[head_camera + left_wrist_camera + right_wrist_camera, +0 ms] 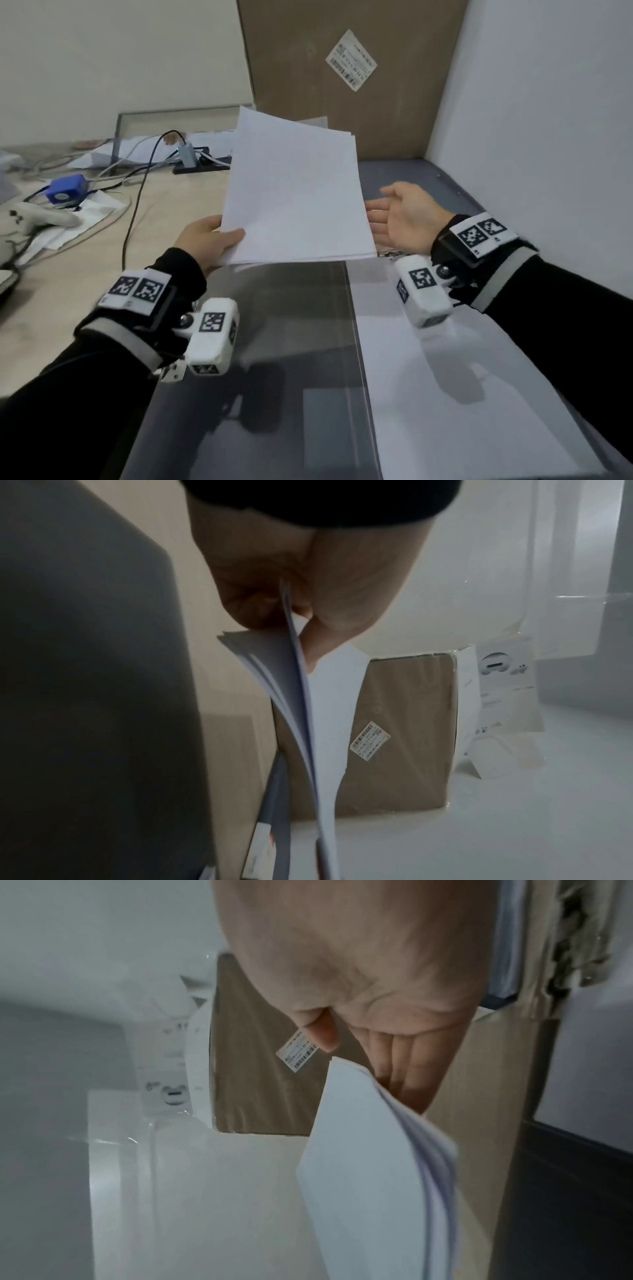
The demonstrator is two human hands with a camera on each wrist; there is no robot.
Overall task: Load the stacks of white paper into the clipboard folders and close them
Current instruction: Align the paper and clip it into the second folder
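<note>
While the open clipboard folder [274, 377] lies flat nearest the person, filling the lower middle of the head view, its dark grey cover spreads toward 7 o'clock and a sheet of white paper [445, 394] rests on its other half toward 5 o'clock. Just beyond the folder's far edge, the left hand [205, 240] grips the stack of white paper [294, 192] at its near left corner, thumb on top and fingers curled beneath, so the stack is held in the air, tilted, with its far edge rising toward 12 o'clock. In the left wrist view the sheets fan apart slightly below the pinching thumb [325, 615]. The right hand [400, 216] sits at 3 o'clock of the stack, palm turned up and fingers straight and relaxed, holding nothing; its fingertips lie at the stack's right edge, and whether they touch the paper cannot be told. The right wrist view shows the extended fingers [407, 1069] partly behind the stack's edge.

Farther off, at 12 o'clock, a brown cardboard box [342, 85] with 1 white label [351, 60] stands against the wall. Toward 10 o'clock the wooden desk [102, 240] carries tangled cables [137, 192], a blue device [66, 188] and a white game controller [30, 217].
</note>
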